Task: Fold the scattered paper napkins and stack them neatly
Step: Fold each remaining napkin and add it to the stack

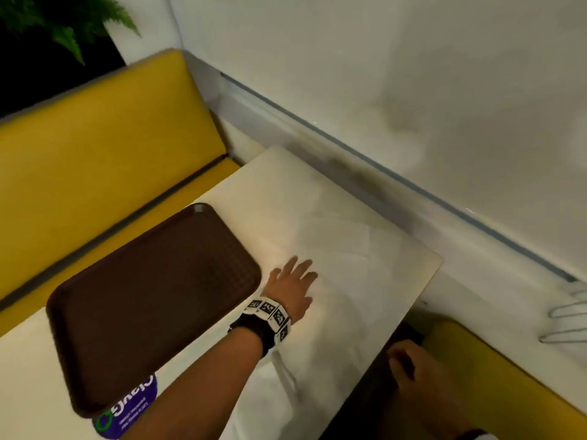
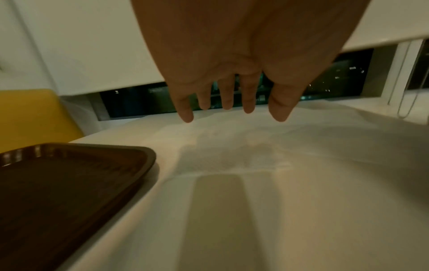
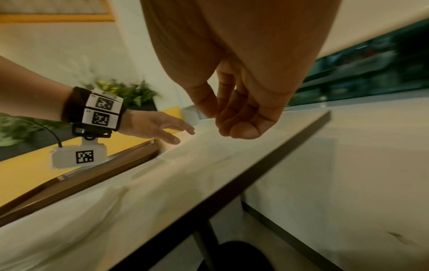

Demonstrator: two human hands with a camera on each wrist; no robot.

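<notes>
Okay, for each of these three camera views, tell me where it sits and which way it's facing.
Head: worn on the head, looking down at the table, brown tray and napkins; both forearms show.
Left wrist: looks along the left hand, fingers spread above the napkins, toward a window.
Right wrist: beside the table's edge, looks past the loosely curled, empty right hand toward the left hand.
Shared: all show the tray.

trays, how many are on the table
1. The brown tray lies on the left part of the table, beside the left hand. The view cuts off the table's near end, so another could be hidden.
</notes>
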